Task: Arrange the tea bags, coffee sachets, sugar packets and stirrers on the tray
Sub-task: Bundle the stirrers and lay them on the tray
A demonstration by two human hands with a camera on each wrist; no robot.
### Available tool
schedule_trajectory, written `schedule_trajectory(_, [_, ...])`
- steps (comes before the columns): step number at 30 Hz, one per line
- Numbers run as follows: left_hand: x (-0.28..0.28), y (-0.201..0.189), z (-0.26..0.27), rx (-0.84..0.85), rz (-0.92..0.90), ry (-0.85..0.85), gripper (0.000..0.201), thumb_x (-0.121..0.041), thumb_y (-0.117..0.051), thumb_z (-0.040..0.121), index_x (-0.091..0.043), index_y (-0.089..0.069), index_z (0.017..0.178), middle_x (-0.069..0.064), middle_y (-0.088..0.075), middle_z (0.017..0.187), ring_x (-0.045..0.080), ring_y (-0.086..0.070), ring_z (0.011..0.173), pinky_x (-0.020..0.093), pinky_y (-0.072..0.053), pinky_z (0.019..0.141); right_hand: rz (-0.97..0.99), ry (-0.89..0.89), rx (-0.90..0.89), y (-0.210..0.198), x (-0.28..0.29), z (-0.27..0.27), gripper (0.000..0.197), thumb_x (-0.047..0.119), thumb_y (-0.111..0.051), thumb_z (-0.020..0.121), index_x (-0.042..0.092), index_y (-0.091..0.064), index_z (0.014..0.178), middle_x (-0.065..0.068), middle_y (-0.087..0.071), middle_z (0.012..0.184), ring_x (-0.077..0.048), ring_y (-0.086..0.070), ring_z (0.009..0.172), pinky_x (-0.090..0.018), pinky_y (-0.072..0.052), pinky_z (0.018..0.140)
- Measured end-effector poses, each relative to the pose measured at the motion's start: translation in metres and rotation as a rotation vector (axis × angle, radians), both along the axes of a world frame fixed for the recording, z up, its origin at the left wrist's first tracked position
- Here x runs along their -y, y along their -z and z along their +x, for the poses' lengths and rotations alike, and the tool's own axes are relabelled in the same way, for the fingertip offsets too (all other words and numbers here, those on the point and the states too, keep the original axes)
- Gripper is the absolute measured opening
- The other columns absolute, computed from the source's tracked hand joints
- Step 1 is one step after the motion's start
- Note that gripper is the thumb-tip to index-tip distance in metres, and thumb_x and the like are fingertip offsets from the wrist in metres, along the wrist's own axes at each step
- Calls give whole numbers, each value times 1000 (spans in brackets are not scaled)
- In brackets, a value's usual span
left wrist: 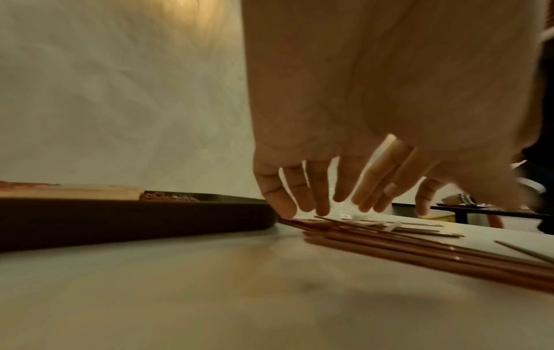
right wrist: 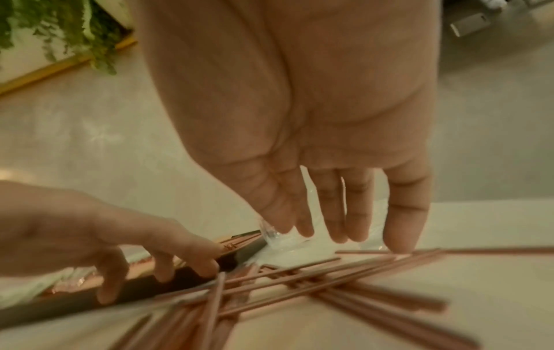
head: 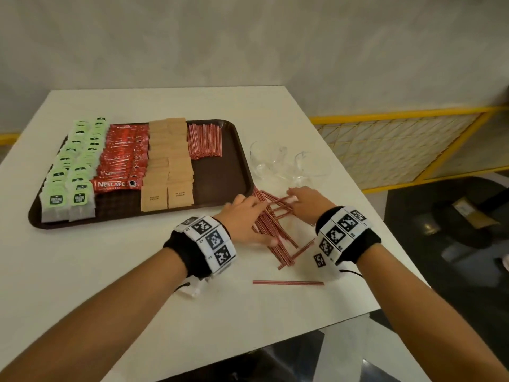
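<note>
A brown tray (head: 220,194) holds rows of green tea bags (head: 74,172), red coffee sachets (head: 121,158), brown sugar packets (head: 168,166) and a bundle of red-striped stirrers (head: 205,140). More stirrers (head: 272,224) lie scattered on the white table right of the tray. My left hand (head: 245,216) lies over that pile, fingers spread and straight (left wrist: 317,201), tips touching the sticks. My right hand (head: 305,201) reaches onto the pile's far side, fingers (right wrist: 401,227) extended and pressing on stirrers (right wrist: 299,279). Neither hand holds a stick.
Crumpled clear plastic wrapping (head: 281,164) lies beyond the pile, near the tray's right edge. One stray stirrer (head: 287,282) lies nearer me. The table's right edge (head: 385,224) drops off close to my right wrist. A yellow-framed railing (head: 399,142) stands beyond.
</note>
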State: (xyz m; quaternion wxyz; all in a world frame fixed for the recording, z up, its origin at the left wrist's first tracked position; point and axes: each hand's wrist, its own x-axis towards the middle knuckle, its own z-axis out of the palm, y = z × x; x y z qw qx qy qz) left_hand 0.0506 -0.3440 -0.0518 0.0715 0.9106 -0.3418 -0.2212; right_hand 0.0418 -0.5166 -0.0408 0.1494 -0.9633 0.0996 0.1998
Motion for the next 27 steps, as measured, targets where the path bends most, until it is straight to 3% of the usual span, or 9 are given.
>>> schedule_trajectory(4, [-9,4,-2,-53,203,124,139,-71,-72,54,-25,22,146,-5,24,154,19,20,142,49,10,112,-65,-8,-5,5,2,3,42,17,-40,95,9,-42,136,-16,-44,138,-33,-43,127,-43,-36,107])
schedule_trajectory(8, [-3,12,-9,-28,286,129,146,-70,-75,51,-19,26,144,3,31,152,20,27,140,45,17,110,-126,-73,1,10,-10,0,36,17,-38,94,13,-48,128,-12,-52,128,-34,-48,120,-47,-40,101])
schedule_trajectory(13, [6,5,-14,-19,171,40,134,-64,-72,62,-17,20,146,1,20,156,17,17,143,39,10,114,-140,-133,47,8,-10,2,41,22,-39,96,14,-42,136,-12,-42,137,-31,-38,128,-50,-34,106])
schedule_trajectory(19, [12,-3,-6,-104,157,-45,116,-53,-69,75,-16,12,149,5,18,156,24,13,144,38,-2,116,-52,-122,19,11,-13,3,32,20,-35,97,6,-51,121,-14,-54,124,-34,-51,116,-47,-41,100])
schedule_trajectory(21, [13,-5,-3,-123,144,-53,110,-48,-68,78,-15,8,149,6,14,157,26,8,145,37,-5,117,47,-123,37,9,-14,-1,36,26,-32,100,7,-48,127,-16,-54,127,-32,-51,116,-43,-40,101])
schedule_trajectory(24, [10,-8,3,-114,146,-49,107,-42,-70,78,-15,3,150,4,6,158,27,-1,144,39,-15,118,162,-129,23,0,-11,-5,59,48,-41,96,8,-37,139,-13,-48,137,-28,-49,123,-35,-40,100])
schedule_trajectory(27, [7,-7,10,-94,162,-43,115,-40,-75,70,-15,3,150,0,-2,155,22,-12,139,41,-27,114,160,-205,-56,-1,-13,-6,94,66,-63,72,14,-30,143,-9,-46,138,-26,-45,128,-35,-39,103])
